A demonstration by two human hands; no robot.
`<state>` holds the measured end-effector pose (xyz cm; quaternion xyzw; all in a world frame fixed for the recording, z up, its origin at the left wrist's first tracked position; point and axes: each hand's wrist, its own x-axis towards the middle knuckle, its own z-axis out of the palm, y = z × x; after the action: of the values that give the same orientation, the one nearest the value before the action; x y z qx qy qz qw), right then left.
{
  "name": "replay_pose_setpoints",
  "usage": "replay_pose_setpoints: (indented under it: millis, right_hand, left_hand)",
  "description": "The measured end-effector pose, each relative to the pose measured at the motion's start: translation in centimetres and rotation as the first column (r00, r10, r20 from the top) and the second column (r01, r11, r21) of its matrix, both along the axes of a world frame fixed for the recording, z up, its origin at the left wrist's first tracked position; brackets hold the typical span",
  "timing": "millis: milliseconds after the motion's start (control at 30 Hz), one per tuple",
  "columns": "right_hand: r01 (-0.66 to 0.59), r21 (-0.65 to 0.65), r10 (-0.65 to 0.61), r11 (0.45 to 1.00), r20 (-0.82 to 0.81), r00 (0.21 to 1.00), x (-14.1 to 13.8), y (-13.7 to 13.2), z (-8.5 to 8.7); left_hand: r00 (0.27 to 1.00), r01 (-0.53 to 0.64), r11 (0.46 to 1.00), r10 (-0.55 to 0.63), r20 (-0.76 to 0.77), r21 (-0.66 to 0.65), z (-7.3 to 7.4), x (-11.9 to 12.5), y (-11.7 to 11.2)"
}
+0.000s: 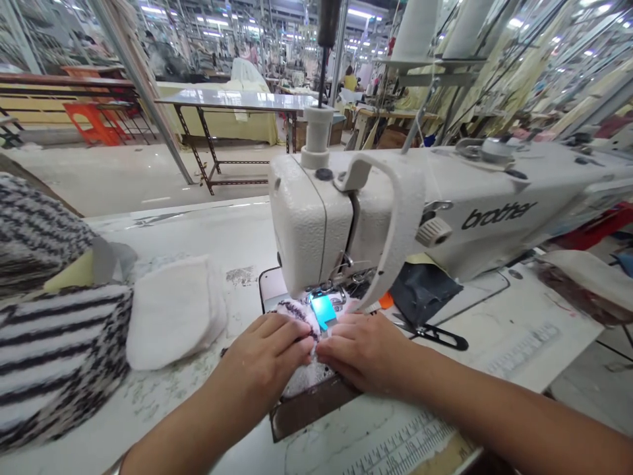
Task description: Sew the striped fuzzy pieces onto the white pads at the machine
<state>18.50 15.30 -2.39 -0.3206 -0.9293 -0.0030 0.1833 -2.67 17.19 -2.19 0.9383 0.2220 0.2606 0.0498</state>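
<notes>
left hand (262, 359), right hand (363, 349), both on white fabric (301, 376), at sewing machine (311, 224)

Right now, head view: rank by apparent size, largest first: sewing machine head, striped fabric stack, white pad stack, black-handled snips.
1. Brother sewing machine head
2. Striped fabric stack: unsure, since it sits nearer the camera and is cut off by the frame
3. White pad stack
4. Black-handled snips
</notes>
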Motion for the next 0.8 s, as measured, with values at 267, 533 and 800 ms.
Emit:
replay_pose_setpoints:
  millis: [267,533,800]
  right_hand:
    - [0.031,-0.016,-0.031,0.999,0.012,0.999,0.0,0.1,-0.1]
    - [0.06,0.037,-0.06,0.997,-0.01,0.998,0.1,0.2,0.0]
    - [0.054,0.041,-0.052,0.998,-0.053,0.997,0.3,0.0,0.0]
  left_hand:
    - [1.0,-0.016,0.994,0.015,-0.01,-0.105,0.4,-0.1,0.5]
    - [0.992,-0.045,0.995,0.035,-0.119,-0.084,1.7,0.2,0.8]
    - [0.987,-0.121,0.992,0.116,-0.11,-0.038,0.9,0.4,0.6]
